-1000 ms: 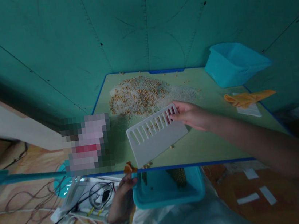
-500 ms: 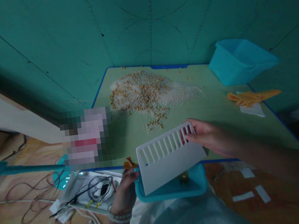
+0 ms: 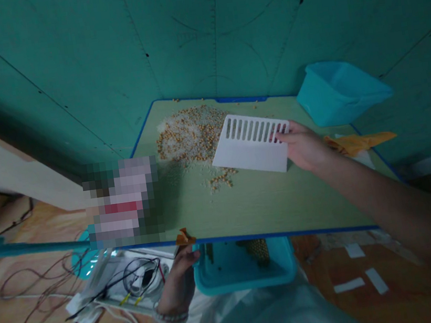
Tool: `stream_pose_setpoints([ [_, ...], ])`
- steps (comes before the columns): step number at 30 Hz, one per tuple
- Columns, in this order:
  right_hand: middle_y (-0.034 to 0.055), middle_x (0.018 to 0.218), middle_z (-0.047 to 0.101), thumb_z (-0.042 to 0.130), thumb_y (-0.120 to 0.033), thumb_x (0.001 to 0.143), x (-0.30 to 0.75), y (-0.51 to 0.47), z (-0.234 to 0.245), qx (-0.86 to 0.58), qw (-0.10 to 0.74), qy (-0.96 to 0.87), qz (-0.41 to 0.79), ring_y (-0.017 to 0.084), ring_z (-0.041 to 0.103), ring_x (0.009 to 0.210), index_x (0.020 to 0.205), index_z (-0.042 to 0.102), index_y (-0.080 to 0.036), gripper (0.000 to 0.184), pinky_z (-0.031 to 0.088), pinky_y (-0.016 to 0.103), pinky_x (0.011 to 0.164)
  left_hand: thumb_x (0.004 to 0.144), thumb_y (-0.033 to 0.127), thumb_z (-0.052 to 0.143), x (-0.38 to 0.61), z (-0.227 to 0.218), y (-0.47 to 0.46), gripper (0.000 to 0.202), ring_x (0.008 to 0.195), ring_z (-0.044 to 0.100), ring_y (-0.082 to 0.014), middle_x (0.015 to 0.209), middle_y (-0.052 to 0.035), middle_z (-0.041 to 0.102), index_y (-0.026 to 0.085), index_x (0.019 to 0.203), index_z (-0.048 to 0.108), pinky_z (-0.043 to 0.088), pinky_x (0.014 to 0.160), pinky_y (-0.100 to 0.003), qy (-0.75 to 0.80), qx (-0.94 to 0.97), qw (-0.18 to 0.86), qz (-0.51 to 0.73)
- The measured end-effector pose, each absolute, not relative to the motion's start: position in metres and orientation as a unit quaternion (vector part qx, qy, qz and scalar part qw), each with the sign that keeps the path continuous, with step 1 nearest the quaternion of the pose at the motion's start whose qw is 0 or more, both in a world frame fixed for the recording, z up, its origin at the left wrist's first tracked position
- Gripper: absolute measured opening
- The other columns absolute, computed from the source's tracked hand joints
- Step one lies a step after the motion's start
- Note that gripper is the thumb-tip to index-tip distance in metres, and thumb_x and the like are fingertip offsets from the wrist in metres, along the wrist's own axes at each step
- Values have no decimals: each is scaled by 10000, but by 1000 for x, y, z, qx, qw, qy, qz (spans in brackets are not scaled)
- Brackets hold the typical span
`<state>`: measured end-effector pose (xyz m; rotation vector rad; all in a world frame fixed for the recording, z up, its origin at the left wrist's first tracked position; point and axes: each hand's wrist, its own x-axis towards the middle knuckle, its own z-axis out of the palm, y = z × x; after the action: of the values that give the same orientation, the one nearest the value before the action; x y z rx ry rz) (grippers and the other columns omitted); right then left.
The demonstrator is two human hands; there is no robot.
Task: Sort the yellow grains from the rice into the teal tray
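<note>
My right hand (image 3: 304,144) grips the slotted end of a flat white plastic scraper (image 3: 252,155) by its right corner. The scraper is tilted over the right part of a spread pile of yellow beans and white grains (image 3: 191,133), hiding some of it. Below the table's front edge, my left hand (image 3: 185,266) holds the left rim of a turquoise plastic basin (image 3: 247,284). Beans and darker bits lie inside that basin, mostly toward its back right.
The table (image 3: 284,202) has a blue edge. A turquoise bin (image 3: 344,94) stands at its back right, near an orange cloth (image 3: 364,143). A pixelated box (image 3: 127,202) is at the left. Cables and a white tray (image 3: 136,280) lie below left.
My right hand has carried the scraper from above the basin up and away, over the right side of the pile. My left hand stays at the basin's rim.
</note>
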<state>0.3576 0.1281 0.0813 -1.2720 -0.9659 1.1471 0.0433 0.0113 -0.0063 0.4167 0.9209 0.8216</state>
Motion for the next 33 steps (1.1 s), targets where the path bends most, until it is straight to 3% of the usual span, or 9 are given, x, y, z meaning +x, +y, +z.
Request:
stream_pose_setpoints([
  [8, -16, 779, 598, 571, -104, 654, 336, 138, 82, -529, 548, -383, 522, 147, 562, 736, 792, 528, -213, 180, 418, 361, 829, 618, 205, 691, 43, -8, 12, 165, 916, 641, -298, 796, -48, 752, 188, 771, 751, 489, 775, -352, 403, 200, 802, 392],
  [15, -9, 754, 582, 592, -170, 657, 325, 137, 83, -525, 503, -415, 546, 161, 552, 745, 811, 520, -212, 176, 400, 371, 806, 572, 182, 717, 42, -12, 14, 168, 899, 651, -290, 761, -29, 756, 187, 737, 748, 484, 808, -358, 430, 171, 792, 397],
  [24, -23, 699, 596, 586, -104, 654, 316, 120, 89, -519, 485, -370, 599, 141, 555, 664, 804, 548, -198, 181, 418, 325, 727, 543, 201, 742, 41, -13, 14, 179, 891, 652, -284, 704, -33, 756, 175, 719, 754, 491, 788, -331, 439, 153, 796, 388],
  [33, -11, 732, 625, 599, -103, 653, 316, 104, 90, -526, 460, -337, 631, 142, 578, 693, 822, 556, -185, 192, 422, 333, 740, 532, 195, 748, 44, -12, 16, 155, 902, 644, -276, 731, -28, 759, 173, 685, 744, 486, 782, -317, 455, 161, 780, 397],
])
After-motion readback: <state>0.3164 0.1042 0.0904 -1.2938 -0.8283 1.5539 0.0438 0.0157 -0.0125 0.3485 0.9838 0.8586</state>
